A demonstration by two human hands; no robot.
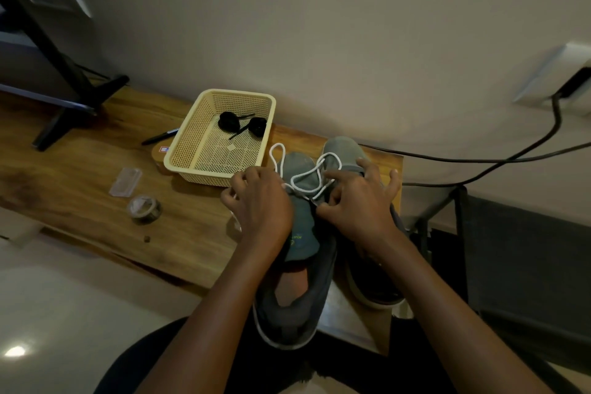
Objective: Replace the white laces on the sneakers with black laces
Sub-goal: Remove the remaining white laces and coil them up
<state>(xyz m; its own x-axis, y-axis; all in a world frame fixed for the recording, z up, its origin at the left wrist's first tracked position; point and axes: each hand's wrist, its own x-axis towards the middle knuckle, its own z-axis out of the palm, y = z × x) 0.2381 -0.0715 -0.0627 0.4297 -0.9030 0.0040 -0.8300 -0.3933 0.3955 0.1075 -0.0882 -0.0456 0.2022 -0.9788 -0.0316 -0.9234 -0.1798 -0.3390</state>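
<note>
Two grey sneakers with white soles stand side by side, toes away, at the right end of a wooden table (80, 163): left sneaker (302, 224) and right sneaker (345, 150). A white lace (307, 174) loops loosely over the left sneaker's toe and is partly undone. The left hand (259, 201) is curled on the lace's left part, with strands showing by its fingers. The right hand (358, 205) pinches the lace at the eyelets between thumb and forefinger, its other fingers spread. The black laces (257, 125), in two small bundles, lie in a yellow basket (208, 174) just beyond the left hand.
</note>
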